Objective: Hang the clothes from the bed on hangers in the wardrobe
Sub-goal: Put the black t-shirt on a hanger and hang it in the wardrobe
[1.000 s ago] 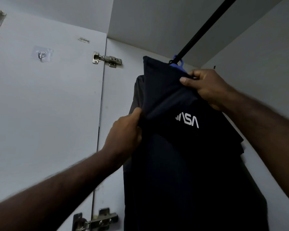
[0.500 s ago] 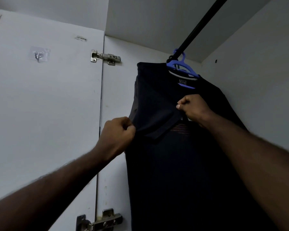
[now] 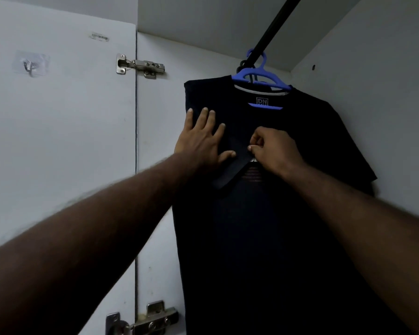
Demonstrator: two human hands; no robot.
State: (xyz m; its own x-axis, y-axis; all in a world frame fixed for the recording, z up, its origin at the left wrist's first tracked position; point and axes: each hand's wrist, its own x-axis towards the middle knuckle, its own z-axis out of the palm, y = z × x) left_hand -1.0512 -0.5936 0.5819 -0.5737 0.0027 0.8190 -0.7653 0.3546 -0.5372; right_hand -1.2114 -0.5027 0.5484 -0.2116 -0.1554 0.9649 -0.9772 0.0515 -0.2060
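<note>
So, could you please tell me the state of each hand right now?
Left hand: open, fingers spread flat against the dark T-shirt.
Right hand: closed, pinching the T-shirt's fabric.

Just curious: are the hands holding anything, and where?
The right hand pinches the dark T-shirt at its folded-over sleeve edge; the left hand only lies flat on it.
</note>
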